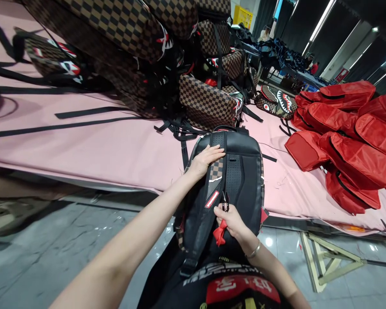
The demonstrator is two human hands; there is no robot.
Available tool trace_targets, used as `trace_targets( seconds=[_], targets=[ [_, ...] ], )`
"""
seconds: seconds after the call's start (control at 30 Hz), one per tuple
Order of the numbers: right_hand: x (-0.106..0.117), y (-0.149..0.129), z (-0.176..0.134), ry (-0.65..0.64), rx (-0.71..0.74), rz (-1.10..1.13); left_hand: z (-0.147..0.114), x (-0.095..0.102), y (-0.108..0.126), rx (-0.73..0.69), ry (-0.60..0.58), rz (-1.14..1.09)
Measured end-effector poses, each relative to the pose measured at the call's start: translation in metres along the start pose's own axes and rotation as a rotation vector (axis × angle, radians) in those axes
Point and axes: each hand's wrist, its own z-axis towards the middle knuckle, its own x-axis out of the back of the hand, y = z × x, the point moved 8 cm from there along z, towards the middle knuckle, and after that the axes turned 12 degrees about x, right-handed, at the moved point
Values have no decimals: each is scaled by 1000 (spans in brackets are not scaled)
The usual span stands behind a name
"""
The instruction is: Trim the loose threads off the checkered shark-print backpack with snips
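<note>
A black backpack (244, 171) with brown checkered panels lies at the table's edge, its padded back side facing up. My left hand (203, 163) rests on its shoulder strap (216, 171), fingers stretched out across the checkered part. Lower down, my right hand (232, 221) is closed round a pair of small black thread snips (225, 201), tips pointing up beside the strap. A red strip of cloth (220, 233) hangs from the hand, seemingly attached to the snips. Close to the snips is a red-and-white label (212, 199) on the strap.
The pink-covered table (141, 154) carries a tall heap of checkered backpacks (209, 101) behind and to the left. Red bags (357, 159) are piled at the right. A flat shark-face piece (276, 102) lies between them. Below stands a cream metal leg frame (328, 259).
</note>
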Motion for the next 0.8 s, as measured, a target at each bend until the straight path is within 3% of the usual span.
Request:
trace_targets(
  seconds=[0.13,0.27,0.33,0.4,0.5,0.57,0.67,0.8],
  targets=[
    [-1,-1,-1,-5,21,-15,-5,2,7,-12,2,9],
    [2,-7,0,13,61,-52,-32,8,18,60,87,-46],
    [4,-11,2,27,81,-82,-55,12,21,189,151,-114],
    [7,-14,5,45,96,-119,-82,14,19,409,184,-234],
    [9,-16,9,63,103,-159,-125,7,17,790,137,-487],
    [8,-15,10,55,101,-162,-146,1,23,948,86,-661],
    [6,-13,11,39,100,-134,-158,-3,32,1026,48,-845],
    [6,-13,8,41,111,-148,-160,-6,31,1044,12,-896]
  ],
)
